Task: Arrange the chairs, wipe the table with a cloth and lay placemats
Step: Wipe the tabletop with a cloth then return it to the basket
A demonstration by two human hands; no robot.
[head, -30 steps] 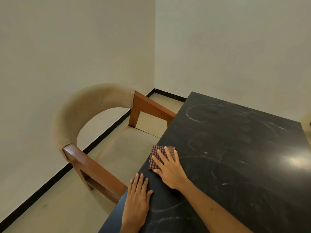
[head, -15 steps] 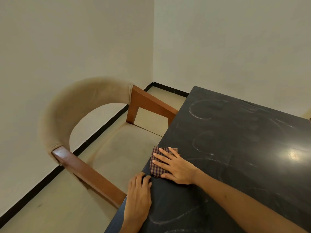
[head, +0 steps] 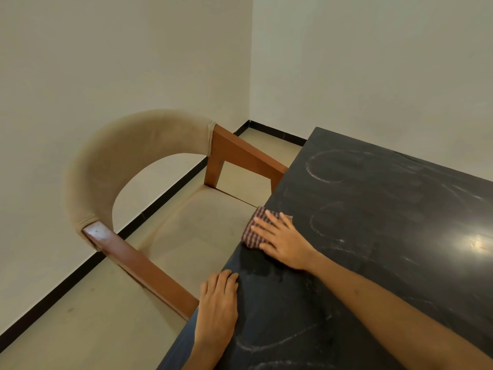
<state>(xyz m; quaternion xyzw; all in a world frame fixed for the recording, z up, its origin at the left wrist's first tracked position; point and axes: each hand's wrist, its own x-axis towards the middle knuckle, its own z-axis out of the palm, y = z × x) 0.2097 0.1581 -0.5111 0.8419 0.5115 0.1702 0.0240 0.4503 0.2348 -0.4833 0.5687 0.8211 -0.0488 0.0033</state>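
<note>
A black table (head: 373,236) carries pale curved wipe streaks. At its left edge lies a folded checked cloth (head: 250,232), and my right hand (head: 282,241) presses it flat with spread fingers. My left hand (head: 217,308) rests palm down on the table's left edge, nearer to me, its fingertips bent a little over the edge. A chair (head: 138,166) with a beige curved back and brown wooden arms is tucked against that same side of the table.
Two plain walls meet in a corner behind the chair, with a black skirting strip (head: 80,271) along the beige floor. A bright light reflection (head: 477,244) shines on the table at the right.
My right hand has turned the cloth and slid it slightly along the left edge. My left hand has shifted outward, its fingertips now curling at the edge. The view has moved closer.
</note>
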